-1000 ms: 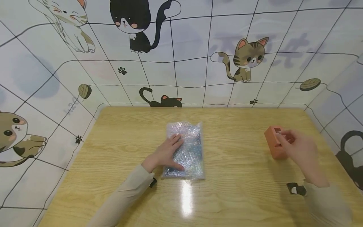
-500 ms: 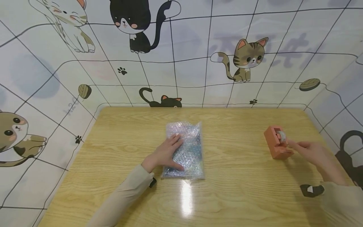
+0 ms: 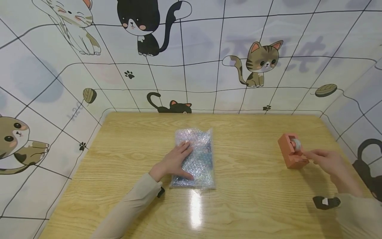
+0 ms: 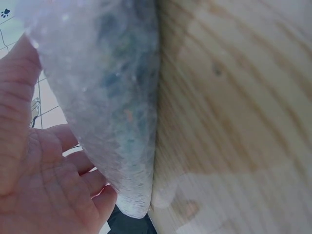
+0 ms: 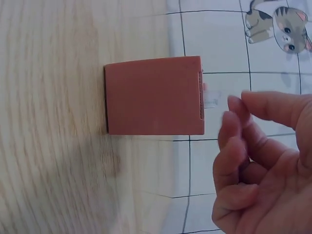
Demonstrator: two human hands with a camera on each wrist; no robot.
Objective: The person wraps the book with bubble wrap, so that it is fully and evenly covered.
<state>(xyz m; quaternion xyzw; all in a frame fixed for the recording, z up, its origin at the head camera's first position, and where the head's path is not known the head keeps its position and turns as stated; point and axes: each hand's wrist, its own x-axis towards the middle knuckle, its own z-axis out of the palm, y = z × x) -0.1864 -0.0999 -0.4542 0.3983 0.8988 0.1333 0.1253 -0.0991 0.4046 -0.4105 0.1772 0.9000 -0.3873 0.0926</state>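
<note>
A flat bubble-wrapped package [image 3: 201, 162] lies on the table in the head view. My left hand [image 3: 174, 162] rests on its left part with fingers spread; the left wrist view shows the hand [image 4: 58, 170] along the side of the bubble wrap [image 4: 117, 107]. At the right stands a coral-pink tape dispenser [image 3: 290, 154] holding a roll of clear tape [image 3: 296, 144]. My right hand [image 3: 328, 162] is just right of it, thumb and forefinger pinched at the tape's end. In the right wrist view, the fingertips of my right hand [image 5: 258, 161] meet beside the dispenser [image 5: 153, 97]; the clear strip is hard to make out.
The wooden table [image 3: 143, 132] is bounded at the back and sides by a cat-patterned covering [image 3: 203, 76]. Bare tabletop lies between the package and the dispenser.
My right hand has moved off the top of the dispenser, to the right and towards me, uncovering the tape roll. My left hand and the package have stayed put.
</note>
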